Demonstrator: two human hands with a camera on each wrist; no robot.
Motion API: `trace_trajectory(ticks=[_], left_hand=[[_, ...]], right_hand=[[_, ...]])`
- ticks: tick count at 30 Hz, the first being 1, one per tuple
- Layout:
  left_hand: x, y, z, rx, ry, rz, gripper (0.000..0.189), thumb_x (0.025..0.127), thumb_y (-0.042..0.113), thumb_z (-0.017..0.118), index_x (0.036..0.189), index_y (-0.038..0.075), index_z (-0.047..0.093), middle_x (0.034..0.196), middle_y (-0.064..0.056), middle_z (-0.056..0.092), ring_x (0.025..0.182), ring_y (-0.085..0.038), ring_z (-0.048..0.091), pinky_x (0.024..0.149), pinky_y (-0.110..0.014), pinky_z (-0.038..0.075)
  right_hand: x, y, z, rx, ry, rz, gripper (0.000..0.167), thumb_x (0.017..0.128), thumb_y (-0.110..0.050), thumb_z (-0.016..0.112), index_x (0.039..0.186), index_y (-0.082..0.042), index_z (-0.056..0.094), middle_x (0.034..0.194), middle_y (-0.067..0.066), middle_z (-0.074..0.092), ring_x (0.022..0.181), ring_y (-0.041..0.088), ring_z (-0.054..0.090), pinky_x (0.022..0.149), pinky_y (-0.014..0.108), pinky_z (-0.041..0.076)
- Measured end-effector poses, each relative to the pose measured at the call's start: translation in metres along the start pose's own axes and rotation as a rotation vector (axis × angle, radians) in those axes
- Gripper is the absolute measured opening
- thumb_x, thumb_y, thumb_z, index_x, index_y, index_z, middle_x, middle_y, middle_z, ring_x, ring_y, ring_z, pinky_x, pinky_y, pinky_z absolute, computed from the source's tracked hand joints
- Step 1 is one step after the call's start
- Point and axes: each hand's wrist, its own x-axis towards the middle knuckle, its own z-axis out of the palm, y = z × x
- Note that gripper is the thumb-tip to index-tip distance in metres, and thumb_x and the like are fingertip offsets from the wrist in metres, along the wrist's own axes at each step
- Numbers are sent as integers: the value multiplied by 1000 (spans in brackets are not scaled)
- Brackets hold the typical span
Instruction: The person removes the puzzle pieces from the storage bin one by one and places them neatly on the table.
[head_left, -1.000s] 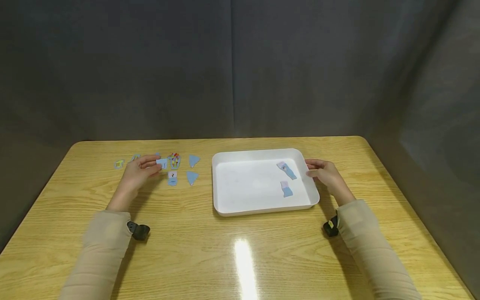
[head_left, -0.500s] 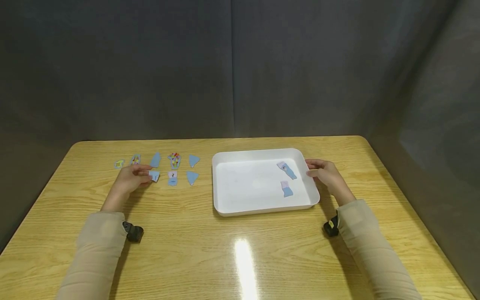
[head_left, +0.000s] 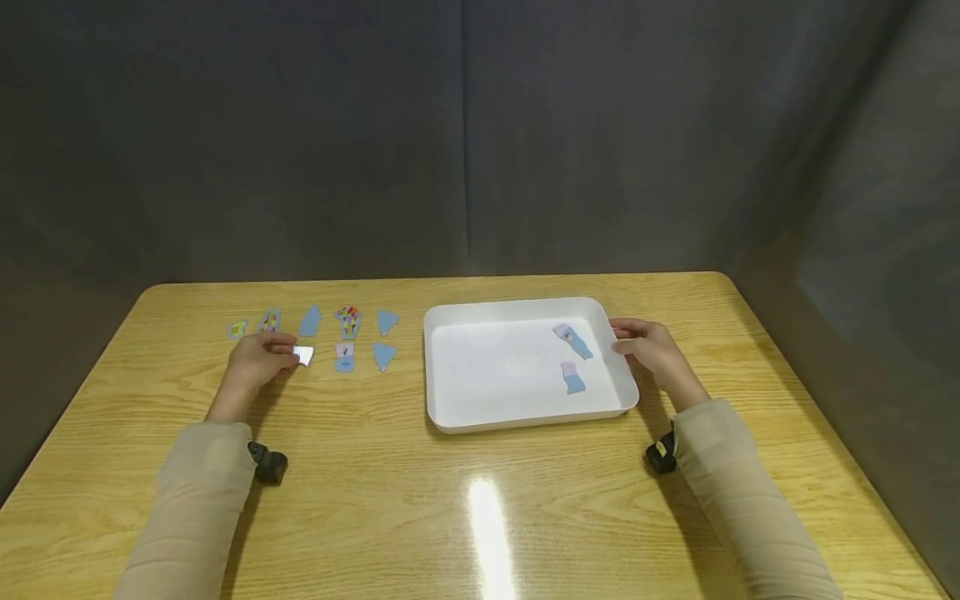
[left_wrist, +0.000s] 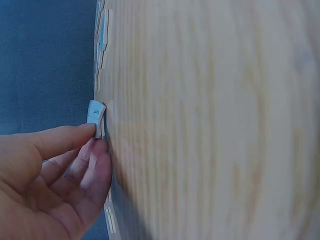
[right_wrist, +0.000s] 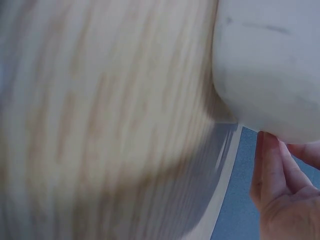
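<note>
My left hand (head_left: 257, 367) pinches a small light-blue puzzle piece (head_left: 303, 355) between thumb and fingers, low over the left part of the table. In the left wrist view the piece (left_wrist: 95, 114) shows a tiny dark mark and stands tilted at the fingertips. Just behind it lies a plain blue piece (head_left: 311, 322), and to its right a lilac-and-blue piece (head_left: 345, 358). My right hand (head_left: 654, 354) grips the right wall of a white tray (head_left: 510, 419), thumb at the rim. Two lilac-and-blue pieces, one long (head_left: 574, 341) and one short (head_left: 573, 378), lie inside the tray.
More flat pieces lie in two rows at the back left: a yellow-green one (head_left: 237, 329), a patterned one (head_left: 270, 320), a colourful one (head_left: 349, 322) and two blue triangles (head_left: 387, 322). A dark curtain (head_left: 465, 142) hangs behind the wooden table (head_left: 390, 508).
My left hand has carried the light-blue piece left and toward me, uncovering the plain blue piece. The piece has tilted and now catches the light. My right hand and the tray stay put.
</note>
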Motion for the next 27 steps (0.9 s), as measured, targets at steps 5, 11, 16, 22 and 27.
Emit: trace_trajectory(ticks=[5, 11, 16, 22, 27], left_hand=[[1, -3, -1, -6, 14, 5, 43, 90, 2, 60, 127, -17, 49, 102, -14, 67, 64, 10, 54, 62, -13, 53], [0, -4, -1, -6, 20, 2, 45, 89, 3, 60, 128, -17, 47, 108, -21, 64, 65, 9, 54, 63, -12, 53], [-2, -1, 1, 21, 52, 23, 45, 90, 5, 59, 129, -15, 48, 120, -31, 57, 68, 11, 50, 64, -11, 51], [-7, 16, 10, -102, -1, 94, 49, 94, 10, 55, 137, -10, 42, 133, -29, 48, 76, 11, 53, 74, -13, 53], [-10, 36, 22, -242, -96, 116, 54, 96, 14, 54, 143, -5, 35, 141, -26, 41, 87, 7, 58, 85, -18, 54]], right_hand=[[-1, 0, 0, -1, -3, 6, 52, 91, -3, 52, 142, -1, 42, 134, 18, 49, 99, 10, 51, 73, 9, 45], [-2, -2, 0, -6, -3, 0, 52, 91, -3, 52, 142, 0, 42, 136, 20, 48, 102, 13, 51, 73, 9, 44], [-1, -2, 0, -9, -2, 3, 52, 92, -3, 53, 142, 0, 42, 135, 20, 49, 99, 11, 51, 73, 11, 45], [2, -2, 1, -4, -1, -7, 51, 92, -3, 53, 142, 0, 42, 133, 19, 50, 92, 7, 50, 70, 11, 45], [1, -3, 1, 7, -6, -23, 51, 92, -3, 54, 142, 1, 42, 132, 20, 49, 90, 4, 50, 70, 11, 46]])
